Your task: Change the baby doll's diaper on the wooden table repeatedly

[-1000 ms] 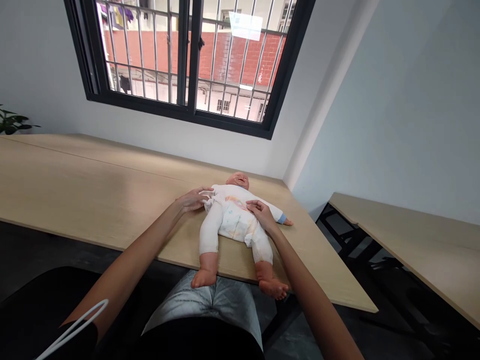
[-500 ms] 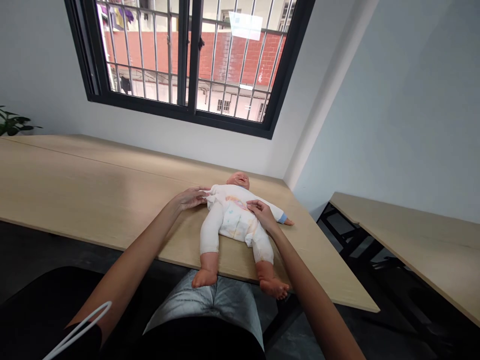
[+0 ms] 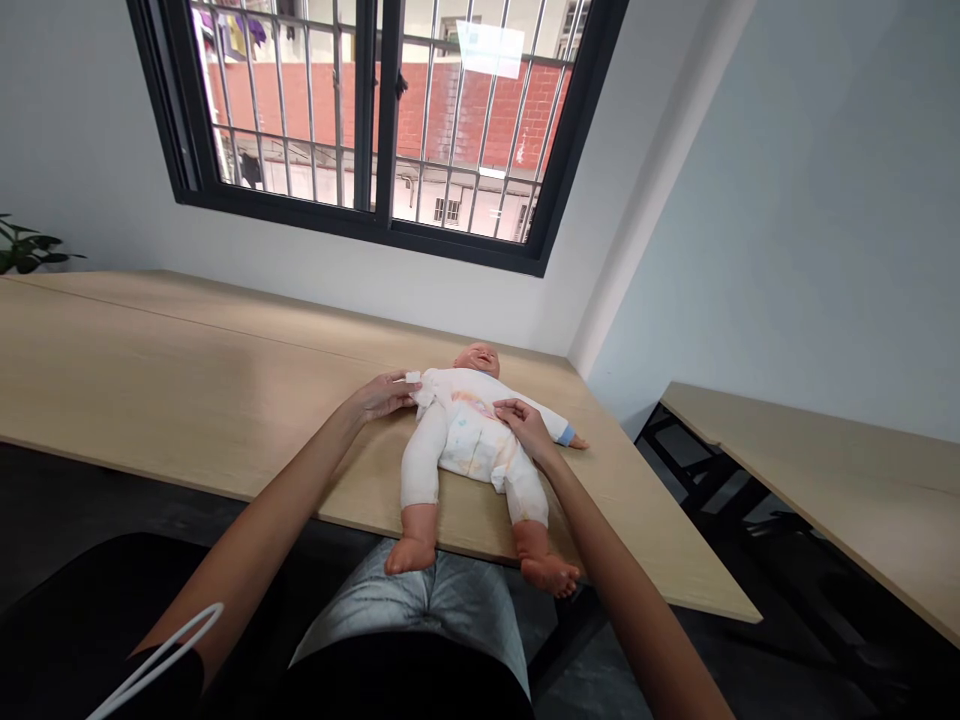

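A baby doll lies on its back on the wooden table, head away from me and feet over the near edge. It wears white clothing with a blue cuff, and a white diaper with a coloured print covers its hips. My left hand is beside the doll at the left, thumb and fingers closed on the diaper's side flap, where a small white tab sticks up. On the right, the fingers of my right hand are bent together at the diaper's front upper edge, pressing or pinching it.
A barred window is in the wall behind the table. Another table with black legs stands at the right, across a gap. Plant leaves show at the far left. A white cable loops by my left arm.
At my left hand, the small white tab has come up into sight above the fingers. My right hand stays in place, and the doll has hardly moved.
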### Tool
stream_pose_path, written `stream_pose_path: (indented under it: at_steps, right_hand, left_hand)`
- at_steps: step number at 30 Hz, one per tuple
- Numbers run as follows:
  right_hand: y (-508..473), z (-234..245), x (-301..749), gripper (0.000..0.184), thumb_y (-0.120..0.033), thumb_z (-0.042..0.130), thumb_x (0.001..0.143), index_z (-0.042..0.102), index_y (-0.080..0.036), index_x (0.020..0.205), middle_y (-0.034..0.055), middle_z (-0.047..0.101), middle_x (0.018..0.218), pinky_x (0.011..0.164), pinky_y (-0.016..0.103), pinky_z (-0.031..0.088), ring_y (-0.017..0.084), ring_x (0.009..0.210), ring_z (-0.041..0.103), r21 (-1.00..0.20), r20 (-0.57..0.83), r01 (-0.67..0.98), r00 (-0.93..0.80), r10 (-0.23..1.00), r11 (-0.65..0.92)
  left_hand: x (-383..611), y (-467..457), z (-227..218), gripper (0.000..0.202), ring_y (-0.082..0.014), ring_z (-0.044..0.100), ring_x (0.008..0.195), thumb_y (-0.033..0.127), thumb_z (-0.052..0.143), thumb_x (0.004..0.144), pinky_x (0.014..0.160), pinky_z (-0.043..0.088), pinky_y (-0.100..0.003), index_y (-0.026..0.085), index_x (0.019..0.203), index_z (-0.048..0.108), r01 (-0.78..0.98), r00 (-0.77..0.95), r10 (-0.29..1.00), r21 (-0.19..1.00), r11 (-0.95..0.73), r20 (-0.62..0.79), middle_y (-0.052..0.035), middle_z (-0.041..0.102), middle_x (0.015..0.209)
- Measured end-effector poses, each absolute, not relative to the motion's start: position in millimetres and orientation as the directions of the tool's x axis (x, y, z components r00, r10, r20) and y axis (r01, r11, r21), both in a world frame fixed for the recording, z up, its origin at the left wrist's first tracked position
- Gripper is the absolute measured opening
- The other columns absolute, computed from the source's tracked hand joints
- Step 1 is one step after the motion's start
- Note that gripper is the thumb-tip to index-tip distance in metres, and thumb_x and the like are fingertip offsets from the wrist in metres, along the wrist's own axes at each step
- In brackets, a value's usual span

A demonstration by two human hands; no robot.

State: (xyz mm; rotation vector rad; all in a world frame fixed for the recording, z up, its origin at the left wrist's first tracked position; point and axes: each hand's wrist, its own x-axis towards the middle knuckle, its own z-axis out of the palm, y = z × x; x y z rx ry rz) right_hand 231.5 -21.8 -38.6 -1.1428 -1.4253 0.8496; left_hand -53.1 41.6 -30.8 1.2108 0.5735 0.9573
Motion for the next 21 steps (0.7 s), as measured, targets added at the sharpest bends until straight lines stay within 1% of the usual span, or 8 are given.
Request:
stream_pose_path:
  at_steps: [4,7,10,12,15,18,19,21]
  right_hand:
    - [-21.8,-38.7,231.3,0.029,-0.038,0.063,0.064,0.064,-0.017,0.084,0.0057,0.066,0.089,0.076,0.029,0.045,0.016,0.082,0.057,-0.939,0.298,0.190,0.028,0.954,0.288]
    - [-21.1,-39.0,230.7,0.029,-0.038,0.064,0.063,0.064,-0.016,0.083,0.0058,0.066,0.088,0.076,0.028,0.044,0.016,0.082,0.057,-0.934,0.311,0.195,0.030,0.950,0.300]
    - [-20.2,-40.1,230.7,0.030,-0.038,0.064,0.064,0.064,-0.016,0.084,0.0058,0.066,0.089,0.075,0.028,0.043,0.015,0.081,0.057,-0.936,0.303,0.197,0.032,0.953,0.291]
    - [-20.4,-40.9,231.9,0.031,-0.038,0.064,0.064,0.064,-0.015,0.085,0.0058,0.066,0.088,0.075,0.027,0.043,0.015,0.081,0.057,-0.939,0.295,0.196,0.031,0.955,0.284]
    - [-23.6,-37.1,232.8,0.033,-0.039,0.062,0.066,0.064,-0.014,0.088,0.0054,0.065,0.085,0.072,0.027,0.042,0.014,0.077,0.056,-0.930,0.308,0.220,0.034,0.951,0.293]
    - [-29.3,-21.4,222.6,0.031,-0.038,0.058,0.073,0.066,-0.014,0.092,0.0054,0.066,0.086,0.072,0.028,0.042,0.014,0.075,0.054,-0.857,0.408,0.359,0.036,0.912,0.369]
    - [-30.7,-13.6,214.9,0.029,-0.037,0.057,0.075,0.066,-0.015,0.092,0.0056,0.066,0.090,0.074,0.028,0.043,0.014,0.076,0.055,-0.814,0.451,0.413,0.004,0.892,0.409]
    - [-30.9,3.7,193.0,0.025,-0.035,0.055,0.079,0.068,-0.017,0.092,0.0051,0.067,0.099,0.080,0.029,0.043,0.014,0.083,0.057,-0.709,0.516,0.484,-0.141,0.845,0.514]
  left_hand:
    - [-52.4,38.1,-30.4,0.040,-0.0203,0.063,0.092,0.024,0.082,0.061,0.085,0.050,-0.033,0.011,0.096,0.067,-0.291,0.474,0.873,0.956,0.035,0.112,-0.0126,0.068,0.103]
    - [-51.8,35.2,-29.5,0.043,-0.0207,0.063,0.089,0.028,0.084,0.058,0.082,0.050,-0.033,0.009,0.093,0.067,-0.276,0.428,0.896,0.961,0.009,0.114,-0.0122,0.069,0.097]
    - [-52.0,34.6,-29.8,0.043,-0.0153,0.061,0.072,0.033,0.084,0.055,0.067,0.049,-0.028,0.010,0.086,0.066,-0.259,0.343,0.929,0.965,-0.049,0.139,-0.0080,0.068,0.083]
    - [-52.2,35.7,-31.4,0.042,-0.0104,0.054,0.057,0.037,0.084,0.054,0.055,0.043,-0.024,0.010,0.079,0.064,-0.237,0.273,0.948,0.966,-0.099,0.164,-0.0029,0.063,0.068]
    - [-51.7,39.3,-35.5,0.040,-0.0076,0.047,0.048,0.040,0.082,0.052,0.047,0.035,-0.021,0.012,0.071,0.059,-0.189,0.148,0.968,0.967,-0.173,0.202,0.0016,0.057,0.058]
    - [-50.4,42.9,-38.4,0.037,-0.0090,0.049,0.049,0.039,0.079,0.053,0.047,0.036,-0.021,0.014,0.067,0.057,-0.137,0.057,0.971,0.965,-0.222,0.232,0.0021,0.057,0.056]
    - [-49.9,43.4,-38.6,0.036,-0.0095,0.050,0.049,0.039,0.078,0.053,0.047,0.036,-0.021,0.014,0.067,0.057,-0.124,0.040,0.970,0.965,-0.233,0.240,0.0022,0.056,0.055]
    - [-48.9,43.3,-37.6,0.035,-0.0095,0.050,0.048,0.040,0.077,0.054,0.047,0.037,-0.021,0.014,0.066,0.057,-0.106,0.021,0.966,0.962,-0.253,0.257,0.0022,0.056,0.054]
